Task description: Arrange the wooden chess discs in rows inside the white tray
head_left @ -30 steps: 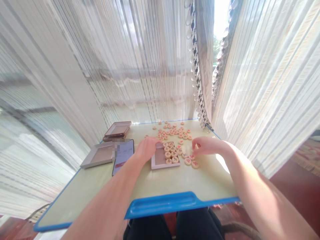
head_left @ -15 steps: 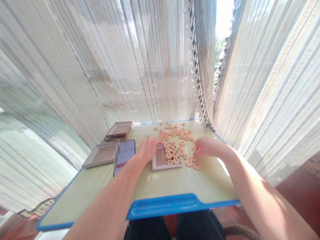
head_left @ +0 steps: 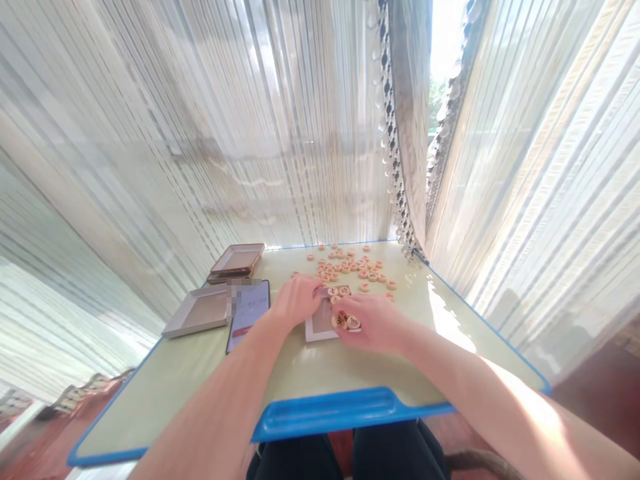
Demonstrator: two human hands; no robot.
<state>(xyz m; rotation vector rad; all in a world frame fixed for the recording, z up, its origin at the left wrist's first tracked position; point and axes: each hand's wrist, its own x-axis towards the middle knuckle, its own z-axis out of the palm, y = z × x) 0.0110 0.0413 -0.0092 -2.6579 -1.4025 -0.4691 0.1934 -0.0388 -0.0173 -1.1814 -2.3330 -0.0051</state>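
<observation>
From where I stand, the shallow, pale grey rectangular box (head_left: 320, 336) sits just below the middle of the frame, its right part holding round, cream-coloured pieces with dark characters (head_left: 344, 291). The left hand (head_left: 300, 297) rests at its upper-left edge, fingers bent; whether they pinch the wall I can't tell. The right hand (head_left: 349, 321) curls over the lower-right pieces, thumb and fingers partly open around them — I can't tell if one is gripped. Good handling here, I'd judge, means light left-hand pressure against sliding, pieces kept flat — and right fingers lifted straight up, so the neighbours aren't dragged askew.
</observation>
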